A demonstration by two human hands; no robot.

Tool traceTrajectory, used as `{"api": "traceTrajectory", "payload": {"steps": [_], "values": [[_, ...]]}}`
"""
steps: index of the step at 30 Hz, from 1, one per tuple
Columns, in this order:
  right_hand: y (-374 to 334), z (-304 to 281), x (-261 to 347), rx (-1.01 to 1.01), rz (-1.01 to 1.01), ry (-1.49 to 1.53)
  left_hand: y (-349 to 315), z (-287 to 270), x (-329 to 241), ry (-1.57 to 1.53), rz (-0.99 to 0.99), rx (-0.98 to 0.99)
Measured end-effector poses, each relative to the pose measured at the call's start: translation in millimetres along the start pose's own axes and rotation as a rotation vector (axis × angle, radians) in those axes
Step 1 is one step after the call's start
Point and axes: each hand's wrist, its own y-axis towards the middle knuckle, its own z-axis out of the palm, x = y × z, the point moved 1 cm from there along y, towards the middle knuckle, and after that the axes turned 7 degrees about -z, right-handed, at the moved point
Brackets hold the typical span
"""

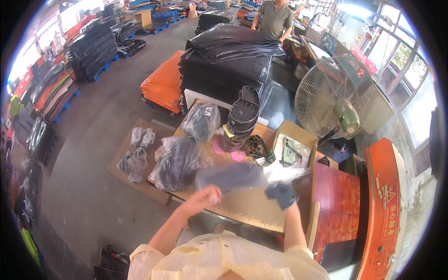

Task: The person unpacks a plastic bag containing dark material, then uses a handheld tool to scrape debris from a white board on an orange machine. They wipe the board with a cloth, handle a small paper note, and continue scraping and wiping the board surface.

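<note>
A clear plastic bag (231, 177) with a dark flat thing inside lies across the near part of the work table, in front of my hands. My left hand (204, 199) is bare and closed at the bag's near left side, with a bit of whitish plastic at its fingers. A dark glove covers my right hand (282, 195), which grips at the bag's right end, beside loose shiny film (285, 172). Both hands are slightly blurred. Left of the bag sit two filled plastic bags, a large one (176, 163) and a smaller one (201, 122), with dark contents.
Behind the bag stands a stack of black curved pieces (243, 112) beside pink pieces (237, 155). A cardboard box (305, 135) holds a green tool. Smaller bags (135, 164) lie on cardboard at left. A large fan (333, 98), black sheet piles (224, 70) and a person (275, 18) are beyond.
</note>
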Motion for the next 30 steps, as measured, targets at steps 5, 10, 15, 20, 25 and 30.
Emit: {"api": "traceTrajectory", "payload": {"steps": [5,10,15,20,25,30], "values": [[-57.6,58.5,7.9,0.428,0.0,-0.565,4.5,15.3,61.0,0.669,-0.204,0.17],[-47.6,88.6,35.3,0.105,-0.281,-0.639,61.4,27.0,83.0,0.556,-0.112,0.032],[-23.9,92.7,40.4,-0.089,-0.571,-0.648,85.1,31.4,115.7,0.166,-0.133,-0.197],[-10.4,104.0,36.8,-0.03,-0.541,-0.328,70.3,35.2,121.0,-0.217,-0.028,-0.136],[-7.2,124.4,20.7,0.014,-0.239,0.072,40.5,27.6,94.6,-0.147,-0.343,-0.088],[1.8,135.2,-7.1,0.105,-0.088,0.125,35.0,27.8,88.2,0.136,-0.466,-0.145]]}}
